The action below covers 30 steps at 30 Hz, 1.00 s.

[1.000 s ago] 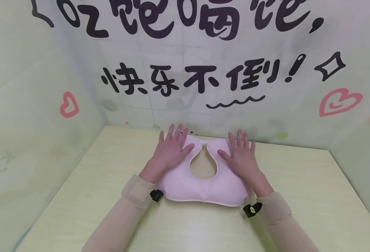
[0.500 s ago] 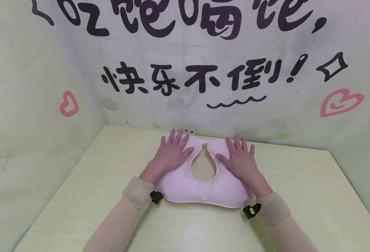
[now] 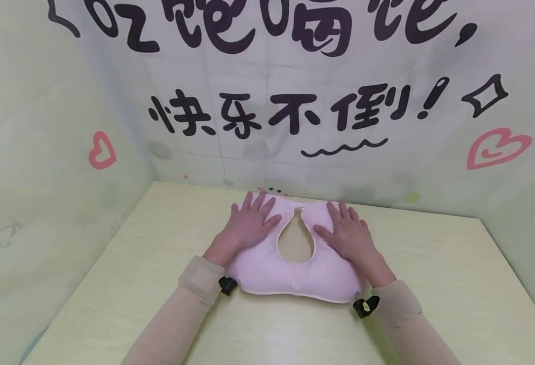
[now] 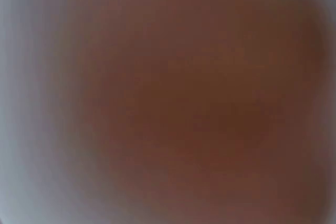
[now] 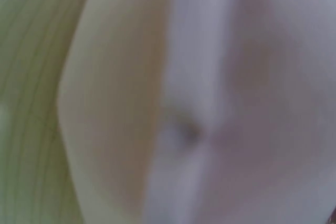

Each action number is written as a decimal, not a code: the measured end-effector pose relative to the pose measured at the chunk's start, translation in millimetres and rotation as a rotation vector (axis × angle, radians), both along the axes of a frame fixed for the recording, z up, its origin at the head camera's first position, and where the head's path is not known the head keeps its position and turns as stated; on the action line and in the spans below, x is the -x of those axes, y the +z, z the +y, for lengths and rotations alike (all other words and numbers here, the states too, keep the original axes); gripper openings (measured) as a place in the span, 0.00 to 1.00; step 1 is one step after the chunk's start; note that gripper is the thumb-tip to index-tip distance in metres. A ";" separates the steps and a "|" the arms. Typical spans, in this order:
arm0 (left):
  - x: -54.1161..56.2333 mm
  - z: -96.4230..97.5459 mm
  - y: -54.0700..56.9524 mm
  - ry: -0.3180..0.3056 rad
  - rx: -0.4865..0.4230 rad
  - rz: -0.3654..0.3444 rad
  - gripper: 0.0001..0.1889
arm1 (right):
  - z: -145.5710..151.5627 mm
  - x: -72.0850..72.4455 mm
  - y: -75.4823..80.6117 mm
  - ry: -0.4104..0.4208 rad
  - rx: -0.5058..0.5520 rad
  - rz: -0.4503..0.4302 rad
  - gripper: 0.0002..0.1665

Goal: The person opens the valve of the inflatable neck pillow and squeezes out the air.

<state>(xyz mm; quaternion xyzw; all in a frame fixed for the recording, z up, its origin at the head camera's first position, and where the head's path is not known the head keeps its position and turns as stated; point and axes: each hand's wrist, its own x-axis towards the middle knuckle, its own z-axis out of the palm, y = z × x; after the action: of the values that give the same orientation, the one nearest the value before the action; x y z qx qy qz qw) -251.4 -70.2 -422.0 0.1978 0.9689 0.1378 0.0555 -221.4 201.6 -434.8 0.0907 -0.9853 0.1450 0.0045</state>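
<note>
A pink U-shaped neck pillow (image 3: 267,274) lies flat on the table, its rounded base towards me and its two arms meeting at the far side around a teardrop-shaped hole. On its left arm rests my left hand (image 3: 249,225), fingers spread and pointing away, thumb towards the hole. My right hand (image 3: 350,234) lies on the other arm in much the same way, its thumb near the hole's edge. The right wrist view is filled by the blurred pillow (image 5: 262,129) with a pale seam. Only a dark reddish blur shows in the left wrist view.
The pale wood-grain table (image 3: 276,334) runs back to an upright printed backdrop (image 3: 267,167) with black characters, just behind the pillow. Side panels with pink hearts stand left and right. Black wrist cameras (image 3: 228,285) sit under both cuffs.
Both hands have drawn slightly back towards me, fingertips coming in from the pillow's far edge. The fingers look a little more bent. The pillow stays almost where it was.
</note>
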 end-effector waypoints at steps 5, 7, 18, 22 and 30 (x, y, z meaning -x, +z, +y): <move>1.0 0.5 -0.5 0.001 0.011 -0.006 0.35 | 0.4 1.1 -1.9 -0.003 0.002 -0.021 0.49; 0.8 0.5 0.0 0.001 0.014 -0.007 0.35 | 0.1 1.6 -1.9 -0.003 0.004 -0.029 0.49; 2.7 -0.5 -0.5 0.007 0.041 -0.006 0.35 | 0.5 2.3 -4.5 -0.002 0.005 -0.028 0.47; 3.2 -0.7 -1.1 0.009 0.036 -0.015 0.35 | 0.9 3.0 -6.7 0.002 0.004 -0.024 0.47; 2.0 -1.9 -0.7 0.014 0.018 -0.039 0.35 | -0.2 -1.9 -2.9 0.006 -0.018 -0.028 0.46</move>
<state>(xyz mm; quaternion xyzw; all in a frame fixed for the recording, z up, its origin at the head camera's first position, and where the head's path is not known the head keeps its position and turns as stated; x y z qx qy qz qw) -253.4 -72.1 -422.8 0.1877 0.9702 0.1333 0.0751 -219.4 201.4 -437.8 0.0915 -0.9863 0.1371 -0.0103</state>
